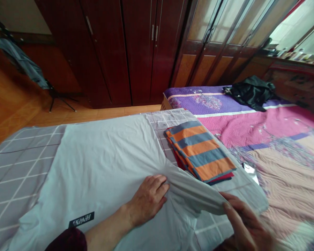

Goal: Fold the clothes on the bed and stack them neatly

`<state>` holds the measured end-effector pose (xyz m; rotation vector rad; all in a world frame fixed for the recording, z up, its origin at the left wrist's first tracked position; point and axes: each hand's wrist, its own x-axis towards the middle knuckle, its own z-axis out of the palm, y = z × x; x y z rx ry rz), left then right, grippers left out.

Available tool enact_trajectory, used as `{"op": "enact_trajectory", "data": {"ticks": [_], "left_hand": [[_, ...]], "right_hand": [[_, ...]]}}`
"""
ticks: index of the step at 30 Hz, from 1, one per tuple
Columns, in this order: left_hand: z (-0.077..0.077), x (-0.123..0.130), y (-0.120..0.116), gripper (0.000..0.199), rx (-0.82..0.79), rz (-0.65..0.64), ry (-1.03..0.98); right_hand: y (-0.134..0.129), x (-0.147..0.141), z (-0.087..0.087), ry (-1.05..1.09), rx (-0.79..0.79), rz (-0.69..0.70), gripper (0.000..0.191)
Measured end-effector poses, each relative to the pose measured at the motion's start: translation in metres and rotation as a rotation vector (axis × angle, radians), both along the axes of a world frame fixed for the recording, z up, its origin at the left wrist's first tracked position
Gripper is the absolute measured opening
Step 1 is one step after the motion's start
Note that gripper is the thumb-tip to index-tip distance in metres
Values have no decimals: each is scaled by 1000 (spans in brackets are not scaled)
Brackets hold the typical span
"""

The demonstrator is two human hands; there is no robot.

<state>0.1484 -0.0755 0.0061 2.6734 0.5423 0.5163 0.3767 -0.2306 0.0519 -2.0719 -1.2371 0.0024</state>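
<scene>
The shirt (pixel 102 157) is laid on a checked sheet (pixel 12 174); its sleeve (pixel 199 195) is held pinched in the right hand (pixel 247 223), while near it the left hand (pixel 148 200) is rested, its grip indeterminable

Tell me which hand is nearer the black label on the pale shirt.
Left. The left hand rests on the pale shirt, to the right of the black label; the right hand, holding the sleeve, is much farther to the right.
</scene>
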Motion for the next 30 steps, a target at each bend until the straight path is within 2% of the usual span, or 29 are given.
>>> {"op": "enact_trajectory", "data": {"ticks": [2, 4, 7, 9, 12, 13, 14, 16, 18, 21, 23, 24, 27, 30], "left_hand": [[-3, 1, 0, 39, 36, -27, 28], [-5, 2, 0, 39, 54, -42, 52], [-8, 2, -1, 41, 56, -37, 74], [-9, 2, 0, 46, 34, -38, 69], [-7, 3, 2, 37, -82, -47, 22], [-5, 3, 3, 29, -151, -48, 6], [-3, 4, 4, 22, -220, -51, -9], [2, 5, 7, 15, -315, -59, -43], [4, 4, 9, 21, -317, -68, -75], [2, 1, 10, 42, -237, -67, -33], [0, 0, 9, 55, -179, -50, 33], [-1, -1, 9, 60, -153, -41, 63], [-4, 0, 7, 65, -91, -39, 130], [-4, 0, 7, 59, -54, -44, 167]], "right_hand": [[3, -3, -8, 203, -11, 42, 36], [10, -13, -11, 341, -4, 83, 35], [27, -38, -6, 268, 98, 155, 20], [40, -58, 2, 105, 145, 380, 7], [55, -82, 9, -67, 54, 845, 14], [57, -87, 9, -81, 8, 920, 16], [57, -90, 8, -79, -22, 939, 17], [53, -89, 3, -36, -30, 860, 17], [46, -79, -3, 64, 5, 717, 15], [38, -55, -10, 352, 75, 359, 7], [36, -37, -13, 552, 90, 117, 18], [36, -29, -13, 637, 71, 47, 23], [36, -17, -14, 802, -25, -7, 32], [38, -24, -14, 777, -51, -70, 37]]}}
